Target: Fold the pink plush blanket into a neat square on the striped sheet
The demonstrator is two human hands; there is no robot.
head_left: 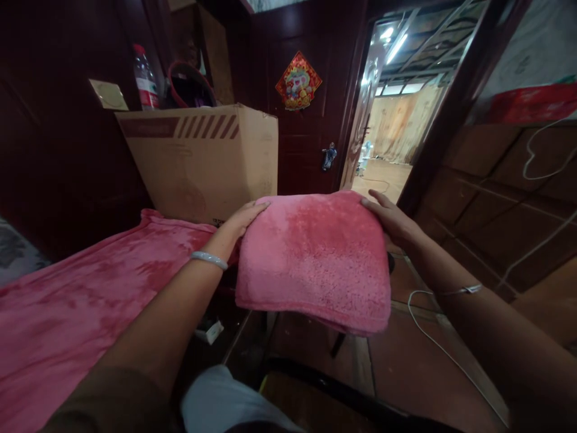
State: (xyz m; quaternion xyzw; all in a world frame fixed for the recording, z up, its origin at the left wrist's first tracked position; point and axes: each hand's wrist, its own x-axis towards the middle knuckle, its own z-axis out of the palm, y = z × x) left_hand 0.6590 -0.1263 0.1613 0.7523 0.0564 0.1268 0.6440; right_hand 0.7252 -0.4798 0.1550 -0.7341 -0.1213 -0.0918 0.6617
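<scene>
Folded pink blanket (313, 258) held up between two hands

We see the blanket in front of the person, its upper side gripped at both corners, with floor (401, 355) showing beyond its lower edge. The left hand (246, 218) pinches the upper left corner, thumb on the top face, other fingers mostly out of our sight. The right hand (394, 219) clasps the upper right corner, thumb against the cloth and one finger standing out beyond it. We notice a pale bangle (210, 260) on the left wrist.

To the left we find another pink cover (108, 270), spread out flat. Behind it stands a cardboard box (193, 162), with a red-capped bottle (146, 84) at its upper left. Farther back, we see a dark red door (265, 138) bearing a diamond-shaped decoration (299, 81). A white cord (444, 349) trails across the floor at right.
</scene>
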